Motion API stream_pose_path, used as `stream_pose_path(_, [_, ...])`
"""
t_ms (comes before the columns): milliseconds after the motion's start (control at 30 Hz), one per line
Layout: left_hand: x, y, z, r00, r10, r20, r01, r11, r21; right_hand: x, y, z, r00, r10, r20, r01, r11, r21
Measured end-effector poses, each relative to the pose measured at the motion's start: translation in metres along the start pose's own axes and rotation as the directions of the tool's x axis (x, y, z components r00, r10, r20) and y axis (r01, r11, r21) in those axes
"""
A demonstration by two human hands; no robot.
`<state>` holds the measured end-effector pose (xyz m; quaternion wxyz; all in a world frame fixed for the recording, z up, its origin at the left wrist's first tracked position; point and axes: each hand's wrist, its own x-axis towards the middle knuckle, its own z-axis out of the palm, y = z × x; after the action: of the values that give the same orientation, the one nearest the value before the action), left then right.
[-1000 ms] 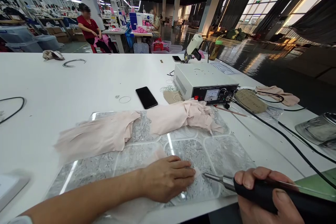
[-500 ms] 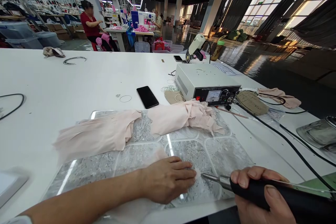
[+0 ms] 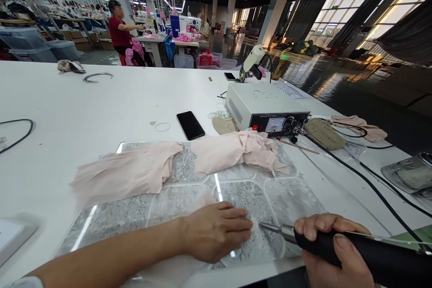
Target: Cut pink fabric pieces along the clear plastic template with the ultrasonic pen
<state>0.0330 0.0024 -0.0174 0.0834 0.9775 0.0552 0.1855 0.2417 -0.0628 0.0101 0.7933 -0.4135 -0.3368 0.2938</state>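
Observation:
My left hand (image 3: 221,230) lies palm down, fingers extended and close together, over a thin, sheer pale fabric (image 3: 172,266) on the patterned clear mat (image 3: 290,198). A pale edge of the fabric (image 3: 255,225) shows just beyond its fingertips. My right hand (image 3: 337,247) wraps round a black corded handpiece (image 3: 381,252) with a tapered metal tip. That tip points left, close to the fabric edge; whether it touches cannot be made out. Behind my hands, two stacks of pale pink fabric lie on the mat, one at left (image 3: 124,173) and one at right (image 3: 232,150).
A grey control box (image 3: 270,103) with a dial stands behind the right stack, its black cable (image 3: 364,177) running to the handpiece. A phone (image 3: 191,125) lies beside it. A glass jar (image 3: 410,173) is at right. People sit at sewing machines (image 3: 185,22) beyond the table.
Both hands and the metal tip stay almost in place; my right thumb shifts slightly left on the handle. In the background, the person in red stretches an arm towards the machine.

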Motion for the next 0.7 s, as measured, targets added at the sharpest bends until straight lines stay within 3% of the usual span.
stream_pose_path(700, [-0.0017, 0.0, 0.0036, 1.0, -0.013, -0.005, 0.013, 1.0, 0.006, 0.005, 0.0052, 0.0058, 0.997, -0.031, 0.077, 0.033, 0.999, -0.024])
